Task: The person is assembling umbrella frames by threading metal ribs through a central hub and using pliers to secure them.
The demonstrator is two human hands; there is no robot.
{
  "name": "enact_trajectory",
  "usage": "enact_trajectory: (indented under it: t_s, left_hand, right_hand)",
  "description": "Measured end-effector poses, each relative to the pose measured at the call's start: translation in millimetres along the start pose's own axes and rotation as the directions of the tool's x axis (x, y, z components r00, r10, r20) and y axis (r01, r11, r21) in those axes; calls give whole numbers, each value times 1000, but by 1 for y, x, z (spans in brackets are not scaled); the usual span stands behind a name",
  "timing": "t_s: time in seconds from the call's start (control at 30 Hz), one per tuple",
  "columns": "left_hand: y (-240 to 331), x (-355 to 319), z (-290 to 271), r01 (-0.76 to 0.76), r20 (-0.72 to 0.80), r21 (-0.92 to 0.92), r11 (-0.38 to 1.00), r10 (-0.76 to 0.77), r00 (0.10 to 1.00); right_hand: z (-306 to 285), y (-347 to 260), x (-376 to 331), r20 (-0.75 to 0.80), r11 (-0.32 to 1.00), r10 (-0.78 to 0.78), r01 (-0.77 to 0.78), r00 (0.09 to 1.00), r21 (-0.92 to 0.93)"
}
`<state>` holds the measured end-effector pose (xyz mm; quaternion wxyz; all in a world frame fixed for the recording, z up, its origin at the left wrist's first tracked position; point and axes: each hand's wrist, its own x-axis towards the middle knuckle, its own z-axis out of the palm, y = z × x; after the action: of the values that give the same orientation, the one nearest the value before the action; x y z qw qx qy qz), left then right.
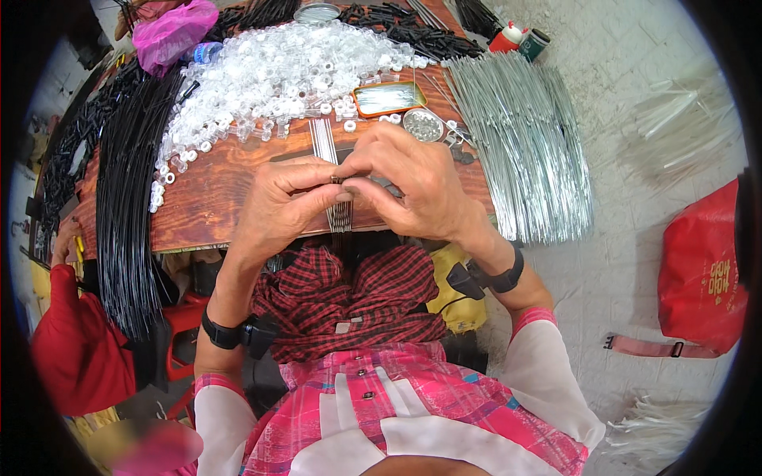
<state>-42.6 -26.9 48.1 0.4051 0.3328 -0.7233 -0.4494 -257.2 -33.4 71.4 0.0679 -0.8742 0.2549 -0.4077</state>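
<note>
My left hand and my right hand meet at the table's near edge, thumbs and fingertips pinched together. Between the fingertips is a small dark brownish piece, too small and too covered to name. Directly below it, a narrow bundle of thin metal rods runs side by side toward my lap. Its pale far ends come out beyond my fingers on the tabletop. My fingers hide the middle of the bundle, and I cannot tell whether the piece is joined to a rod.
White and clear plastic pieces lie heaped across the wooden table. Black rods hang over its left side, silvery wires over its right. An orange-rimmed tin and a round dish sit beyond my right hand. Someone's red sleeve shows at left.
</note>
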Motion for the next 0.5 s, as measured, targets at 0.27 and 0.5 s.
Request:
enact_trajectory:
  t_s: [0.27,0.5]
  left_hand:
    - [0,3,3,9,37,12,1000,-10,999]
    - [-40,-5,30,-79,100,154,985,64,993]
  right_hand:
    - [1,-2,-2,-5,1000,14,-14,1000,-27]
    - [10,-4,1,-89,999,32,-33,996,-16]
